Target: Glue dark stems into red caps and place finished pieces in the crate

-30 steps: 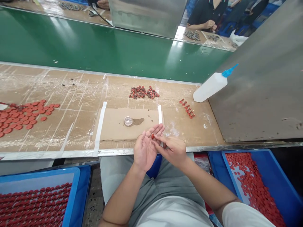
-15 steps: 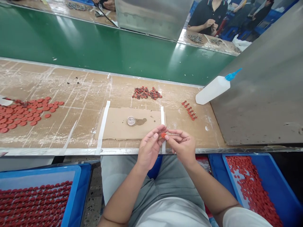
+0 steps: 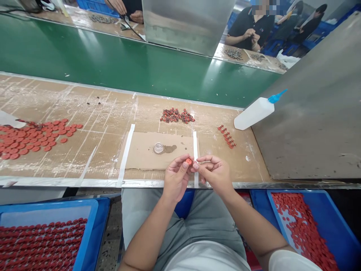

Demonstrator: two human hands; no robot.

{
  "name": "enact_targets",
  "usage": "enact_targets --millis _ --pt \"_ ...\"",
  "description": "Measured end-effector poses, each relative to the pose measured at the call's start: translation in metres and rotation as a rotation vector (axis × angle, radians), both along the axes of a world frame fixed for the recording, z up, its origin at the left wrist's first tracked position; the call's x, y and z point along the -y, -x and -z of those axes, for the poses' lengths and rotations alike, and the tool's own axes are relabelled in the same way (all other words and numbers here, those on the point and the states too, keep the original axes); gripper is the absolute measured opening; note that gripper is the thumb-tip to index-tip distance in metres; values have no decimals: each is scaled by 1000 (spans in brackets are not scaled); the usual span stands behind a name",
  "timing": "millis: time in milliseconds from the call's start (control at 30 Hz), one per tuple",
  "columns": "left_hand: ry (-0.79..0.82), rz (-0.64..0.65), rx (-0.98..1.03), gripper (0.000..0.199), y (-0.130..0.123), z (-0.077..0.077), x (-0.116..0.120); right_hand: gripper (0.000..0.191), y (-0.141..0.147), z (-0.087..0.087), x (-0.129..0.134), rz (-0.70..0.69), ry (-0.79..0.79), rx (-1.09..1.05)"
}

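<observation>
A small orange-red disc [image 3: 188, 161] is pinched in the fingertips of my left hand [image 3: 177, 177]. My right hand [image 3: 214, 175] is beside it, with curled fingers close to the disc and thumb and forefinger apart. Both hands are above the front edge of a cardboard sheet [image 3: 141, 150] taped to the bench. A small clear cup [image 3: 158, 148] stands on the sheet beside a brown stain. Farther off lie a heap of red parts with dark metal pieces [image 3: 177, 116] and a short row of red parts [image 3: 227, 136].
A heap of red discs [image 3: 31, 137] lies on the bench at left. A white squeeze bottle [image 3: 254, 113] with a blue nozzle leans by a steel partition [image 3: 310, 113]. Blue trays of red discs [image 3: 90, 233] [image 3: 332, 222] flank my legs. A green belt [image 3: 113, 71] runs behind.
The disc has shifted left and now sits at my left fingertips. My right fingers have eased away from it. The whole view has moved slightly.
</observation>
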State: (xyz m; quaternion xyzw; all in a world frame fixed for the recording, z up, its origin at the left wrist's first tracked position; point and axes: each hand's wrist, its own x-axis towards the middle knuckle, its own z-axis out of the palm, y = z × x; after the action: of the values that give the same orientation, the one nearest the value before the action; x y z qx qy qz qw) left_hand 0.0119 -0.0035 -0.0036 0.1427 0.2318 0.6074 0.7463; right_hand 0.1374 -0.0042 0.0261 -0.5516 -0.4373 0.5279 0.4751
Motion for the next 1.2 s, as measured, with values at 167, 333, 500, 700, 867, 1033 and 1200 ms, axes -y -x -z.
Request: enact_targets --millis 167,333,500,700,867,1033,1200 --pt "57 -76 -12 17 11 0 -8 35 -24 1 -72 128 -314 570" --pt "50 -56 -12 18 10 3 -9 34 -33 13 -158 51 -369 956" --pt "-2 -22 -9 20 6 7 -9 32 -19 13 -226 20 -384 993" --pt "-8 5 -18 24 7 8 -12 21 -9 15 -276 -95 -224 1061" --pt "-18 32 -13 23 7 11 -13 23 -7 11 -290 -101 -96 1013" --pt "-30 25 12 22 7 11 -14 18 -12 -4 -274 -27 -182 1016" --pt "-59 23 28 20 8 11 -14 15 -20 0 -214 -97 -383 1160"
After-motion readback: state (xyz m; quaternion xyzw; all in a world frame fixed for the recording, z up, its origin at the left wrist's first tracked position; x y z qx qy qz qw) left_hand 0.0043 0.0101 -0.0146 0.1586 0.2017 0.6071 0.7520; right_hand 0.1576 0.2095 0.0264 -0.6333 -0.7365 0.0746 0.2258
